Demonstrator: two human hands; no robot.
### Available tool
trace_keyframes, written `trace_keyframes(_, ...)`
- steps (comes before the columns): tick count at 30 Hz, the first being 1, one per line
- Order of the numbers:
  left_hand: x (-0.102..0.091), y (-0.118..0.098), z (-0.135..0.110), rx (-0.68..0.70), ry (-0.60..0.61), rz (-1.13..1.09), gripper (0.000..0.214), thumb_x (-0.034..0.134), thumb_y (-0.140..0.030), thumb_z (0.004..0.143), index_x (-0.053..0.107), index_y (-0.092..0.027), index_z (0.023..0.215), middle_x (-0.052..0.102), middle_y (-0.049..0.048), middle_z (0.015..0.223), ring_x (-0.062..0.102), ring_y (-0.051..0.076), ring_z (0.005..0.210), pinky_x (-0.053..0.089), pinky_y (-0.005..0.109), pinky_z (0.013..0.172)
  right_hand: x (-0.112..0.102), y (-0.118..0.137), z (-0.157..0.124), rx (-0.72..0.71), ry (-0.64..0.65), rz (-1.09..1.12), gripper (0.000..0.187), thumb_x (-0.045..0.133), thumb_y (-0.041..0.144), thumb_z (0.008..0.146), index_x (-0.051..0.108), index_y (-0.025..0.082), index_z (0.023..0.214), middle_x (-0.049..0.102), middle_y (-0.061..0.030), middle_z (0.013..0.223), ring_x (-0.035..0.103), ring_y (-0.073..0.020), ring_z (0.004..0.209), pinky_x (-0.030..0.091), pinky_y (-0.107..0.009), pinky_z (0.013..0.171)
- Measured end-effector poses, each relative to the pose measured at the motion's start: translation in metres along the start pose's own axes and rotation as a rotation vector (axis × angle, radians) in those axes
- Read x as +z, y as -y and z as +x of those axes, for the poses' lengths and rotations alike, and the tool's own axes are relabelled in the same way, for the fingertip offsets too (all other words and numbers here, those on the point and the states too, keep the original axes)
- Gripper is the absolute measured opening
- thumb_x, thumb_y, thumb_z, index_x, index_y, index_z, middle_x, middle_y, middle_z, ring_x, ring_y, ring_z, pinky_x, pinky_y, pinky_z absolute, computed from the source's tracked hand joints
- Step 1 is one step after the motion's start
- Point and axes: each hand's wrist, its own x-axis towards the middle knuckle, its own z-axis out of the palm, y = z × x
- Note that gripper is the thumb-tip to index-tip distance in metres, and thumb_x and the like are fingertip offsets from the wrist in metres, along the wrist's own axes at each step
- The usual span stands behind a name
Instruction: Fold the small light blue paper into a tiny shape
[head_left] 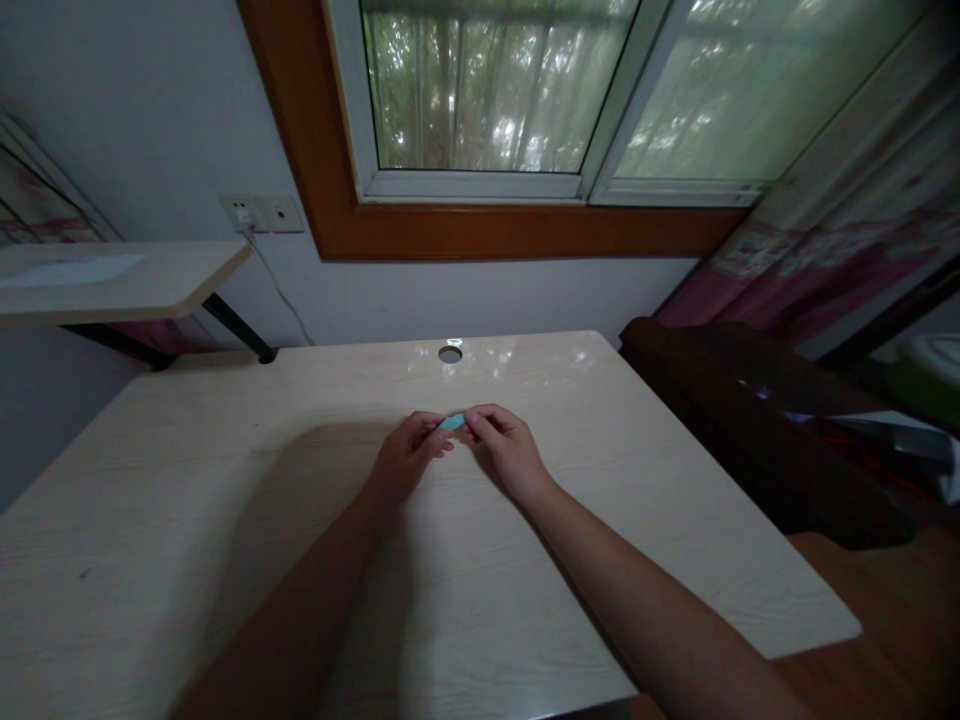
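Note:
Between my two hands is a small, flat turquoise piece (pixel 453 422), too small to name more closely; it looks like folded paper. My left hand (pixel 407 450) pinches its left end between thumb and fingers. At the other end, the thumb and fingertips of my right hand (pixel 510 447) are closed on it. Both hands are over the pale wood-grain table (pixel 480 580), toward its far side. The fingers hide both ends of the piece.
A round cable hole (pixel 450 355) is near the table's back edge. On the left stands a raised shelf (pixel 112 300) on black legs. Behind are a wall socket (pixel 261 214) with a white cord and a window (pixel 487 100). Dark wooden furniture (pixel 735 430) adjoins the right edge.

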Motion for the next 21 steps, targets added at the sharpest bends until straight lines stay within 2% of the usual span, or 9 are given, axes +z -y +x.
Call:
trace_keyframes(7,-0.0018,-0.0037,-0.0001,-0.029,-0.034,-0.058,0.032,0.059,-0.045,0.089,0.068,-0.014,0.091,0.071,0.0046,0.081,0.068,0.016,0.075,0.055,0.03,0.074,-0.0013,-0.0074,0.0009,-0.055,0.03,0.002,0.021,0.067,0.041,0.085,0.069,0.02,0.088,0.061,0.0016,0.07,0.051,-0.0125,0.063,0.04,-0.026,0.06)
trace_keyframes(17,-0.0028,-0.0032,0.0023,-0.114,0.009,-0.184,0.031,0.073,-0.041,0.079,0.066,-0.015,0.094,0.074,0.0037,0.079,0.07,0.016,0.072,0.055,0.031,0.074,-0.0047,-0.0067,0.0018,-0.204,0.029,-0.217,0.02,0.062,0.04,0.089,0.073,0.023,0.087,0.061,-0.0004,0.076,0.054,-0.015,0.066,0.043,-0.028,0.065)
trace_keyframes(21,-0.0038,-0.0045,0.0032,-0.142,0.016,-0.184,0.033,0.074,-0.044,0.077,0.066,-0.015,0.092,0.073,0.0043,0.08,0.07,0.017,0.073,0.056,0.032,0.074,-0.0034,-0.0052,0.0015,-0.168,0.036,-0.199,0.022,0.062,0.042,0.088,0.071,0.022,0.088,0.061,-0.0002,0.075,0.054,-0.0151,0.066,0.043,-0.028,0.063)
